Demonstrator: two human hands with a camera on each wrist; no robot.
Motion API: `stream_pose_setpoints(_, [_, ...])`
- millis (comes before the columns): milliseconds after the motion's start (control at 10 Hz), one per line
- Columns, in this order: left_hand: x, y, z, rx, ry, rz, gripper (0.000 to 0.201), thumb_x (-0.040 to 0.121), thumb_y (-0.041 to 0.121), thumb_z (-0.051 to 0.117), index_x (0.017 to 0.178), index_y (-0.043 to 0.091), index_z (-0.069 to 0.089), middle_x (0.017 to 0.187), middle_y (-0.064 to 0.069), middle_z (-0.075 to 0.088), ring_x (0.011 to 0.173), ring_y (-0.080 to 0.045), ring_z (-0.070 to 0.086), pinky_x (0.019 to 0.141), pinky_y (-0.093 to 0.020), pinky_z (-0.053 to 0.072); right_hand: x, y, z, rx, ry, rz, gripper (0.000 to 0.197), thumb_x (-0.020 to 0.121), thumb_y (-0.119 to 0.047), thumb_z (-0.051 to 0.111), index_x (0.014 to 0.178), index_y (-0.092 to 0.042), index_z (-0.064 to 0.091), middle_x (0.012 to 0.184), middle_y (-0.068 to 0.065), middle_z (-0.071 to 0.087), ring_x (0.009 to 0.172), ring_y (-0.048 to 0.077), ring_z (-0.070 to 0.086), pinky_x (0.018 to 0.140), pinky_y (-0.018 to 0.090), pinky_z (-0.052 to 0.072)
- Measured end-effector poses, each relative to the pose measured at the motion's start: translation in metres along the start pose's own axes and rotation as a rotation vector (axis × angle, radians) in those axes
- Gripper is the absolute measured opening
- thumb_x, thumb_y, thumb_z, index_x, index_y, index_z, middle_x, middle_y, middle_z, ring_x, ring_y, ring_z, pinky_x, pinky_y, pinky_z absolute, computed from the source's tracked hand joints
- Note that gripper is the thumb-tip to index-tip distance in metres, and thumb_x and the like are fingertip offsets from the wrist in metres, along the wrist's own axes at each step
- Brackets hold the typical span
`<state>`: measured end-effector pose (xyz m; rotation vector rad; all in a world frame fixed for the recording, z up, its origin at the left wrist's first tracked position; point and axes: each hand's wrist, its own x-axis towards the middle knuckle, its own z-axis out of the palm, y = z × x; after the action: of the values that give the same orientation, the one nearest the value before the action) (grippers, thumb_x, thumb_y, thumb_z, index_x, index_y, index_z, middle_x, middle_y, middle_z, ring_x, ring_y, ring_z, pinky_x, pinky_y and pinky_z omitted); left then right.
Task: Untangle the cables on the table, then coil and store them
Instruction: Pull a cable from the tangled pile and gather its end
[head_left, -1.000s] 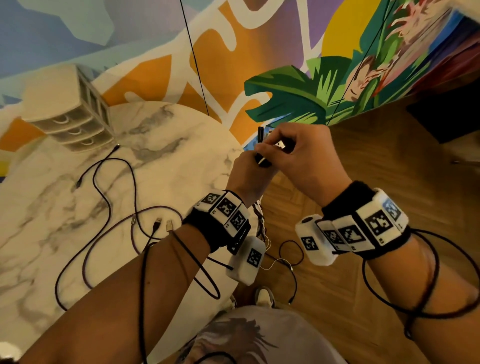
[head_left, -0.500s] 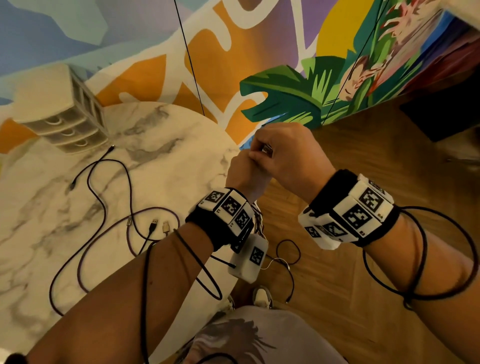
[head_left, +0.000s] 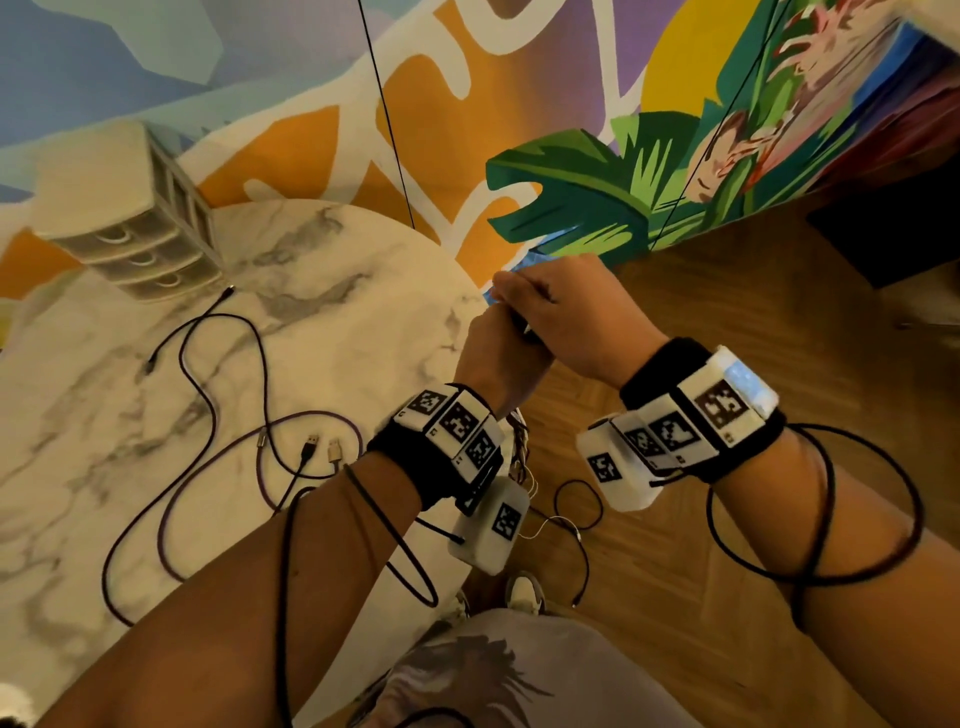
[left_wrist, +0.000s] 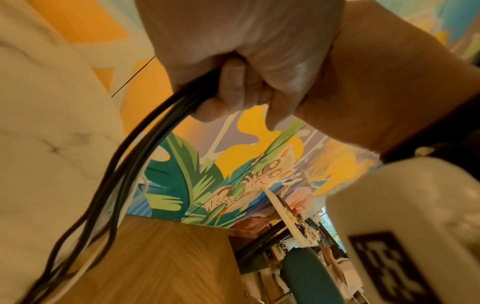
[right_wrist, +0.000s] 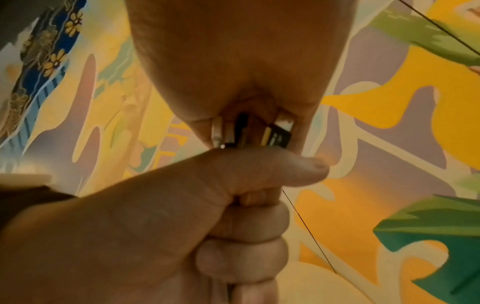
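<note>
My left hand (head_left: 498, 353) is held up just off the marble table's (head_left: 363, 322) right edge and grips a cable bundle (left_wrist: 145, 156) of black and white strands in its fist. My right hand (head_left: 561, 312) lies over the left and curls round the plugs (right_wrist: 252, 131) at the bundle's top end. The loose ends (head_left: 574, 506) hang under my wrists towards the floor. A black cable (head_left: 208, 364) and a purple cable (head_left: 260, 452) sprawl crossed on the table, and their USB plugs (head_left: 322, 449) lie side by side.
A small white drawer unit (head_left: 130, 234) stands at the table's back left, against the painted wall. Wooden floor (head_left: 727, 312) lies to the right of the table. A thin black line (head_left: 389, 130) runs down the wall behind. Recording cables wrap both my forearms.
My hands have closed together. The black plug that stood above them a second ago is now hidden inside my right hand. The cables on the table have not moved.
</note>
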<state>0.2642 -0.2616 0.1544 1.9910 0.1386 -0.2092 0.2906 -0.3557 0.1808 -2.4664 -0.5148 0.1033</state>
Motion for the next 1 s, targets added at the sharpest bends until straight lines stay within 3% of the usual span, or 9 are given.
stream_pose_setpoints(100, [-0.003,-0.005,0.003,-0.043,0.003,-0.007,0.022,0.086,0.013,0.060,0.106,0.003,0.060,0.093,-0.011,0.066,0.089,-0.023,0.064,0.075,-0.030,0.053,0.001,-0.005,-0.004,0.036,-0.144,0.030,0.048,0.100,-0.044,0.036,0.079,-0.012,0.064,0.069,0.000,0.061,0.063,0.011,0.054,0.063,0.027,0.042])
stream_pose_setpoints(200, [-0.001,-0.005,0.002,-0.049,-0.079,0.010,0.021,0.086,0.012,0.060,0.067,0.021,0.055,0.061,0.008,0.054,0.056,0.002,0.050,0.054,-0.014,0.035,0.009,0.003,-0.006,0.361,-0.058,0.129,0.052,0.098,-0.051,0.032,0.114,-0.014,0.065,0.113,0.003,0.068,0.105,0.018,0.062,0.098,0.039,0.045])
stream_pose_setpoints(400, [-0.006,-0.005,0.002,-0.182,-0.051,-0.001,0.056,0.084,0.010,0.067,0.131,-0.008,0.042,0.128,-0.028,0.051,0.116,-0.040,0.052,0.095,-0.046,0.046,0.008,0.002,0.007,0.524,-0.280,0.159,0.059,0.096,-0.059,0.026,0.109,-0.021,0.069,0.101,-0.004,0.072,0.100,0.015,0.065,0.102,0.042,0.043])
stream_pose_setpoints(500, [-0.006,-0.012,0.000,-0.229,-0.114,0.092,0.029,0.082,0.015,0.067,0.108,0.005,0.061,0.098,-0.004,0.068,0.094,-0.016,0.063,0.083,-0.032,0.051,0.007,-0.002,0.007,0.913,-0.083,0.211,0.067,0.101,-0.047,0.010,0.126,-0.006,0.057,0.111,0.010,0.067,0.100,0.022,0.064,0.088,0.029,0.051])
stream_pose_setpoints(600, [-0.004,-0.007,-0.010,-0.332,-0.046,0.091,0.008,0.088,0.004,0.062,0.086,0.012,0.063,0.054,0.015,0.059,0.050,0.005,0.050,0.052,-0.012,0.040,-0.008,0.013,0.010,1.314,0.134,0.256,0.052,0.092,-0.031,0.027,0.125,0.000,0.053,0.104,0.013,0.066,0.090,0.019,0.065,0.072,0.026,0.051])
stream_pose_setpoints(700, [-0.004,0.004,-0.021,-0.406,-0.024,0.077,0.012,0.088,0.007,0.063,0.081,0.018,0.063,0.063,0.007,0.062,0.057,-0.004,0.058,0.058,-0.022,0.051,-0.025,0.019,0.027,1.273,-0.142,0.241,0.052,0.065,-0.005,0.039,0.115,0.004,0.053,0.105,0.024,0.061,0.094,0.032,0.063,0.087,0.042,0.052])
stream_pose_setpoints(800, [-0.006,0.008,-0.021,-0.164,-0.083,0.207,0.008,0.084,0.020,0.070,0.081,0.020,0.062,0.076,0.005,0.063,0.077,-0.010,0.061,0.080,-0.025,0.049,-0.024,0.017,0.032,1.018,-0.208,0.179,0.045,0.077,0.002,0.050,0.119,-0.014,0.053,0.113,0.015,0.060,0.105,0.024,0.061,0.094,0.037,0.049])
stream_pose_setpoints(900, [-0.004,0.008,-0.027,-0.034,-0.045,0.337,0.028,0.070,0.040,0.074,0.079,0.023,0.054,0.083,-0.001,0.059,0.087,-0.022,0.059,0.082,-0.037,0.047,-0.018,0.015,0.033,0.660,-0.242,0.110,0.016,0.094,0.001,0.047,0.105,-0.008,0.052,0.089,0.004,0.056,0.070,-0.009,0.057,0.064,0.011,0.047])
stream_pose_setpoints(1000, [-0.002,0.003,-0.045,0.120,-0.091,0.416,0.038,0.060,0.060,0.066,0.075,0.032,0.045,0.081,0.008,0.052,0.087,-0.023,0.054,0.079,-0.041,0.044,-0.013,0.005,0.042,0.539,-0.254,0.091,0.021,0.093,-0.001,0.046,0.082,-0.019,0.049,0.069,-0.009,0.048,0.051,-0.011,0.051,0.051,0.007,0.038])
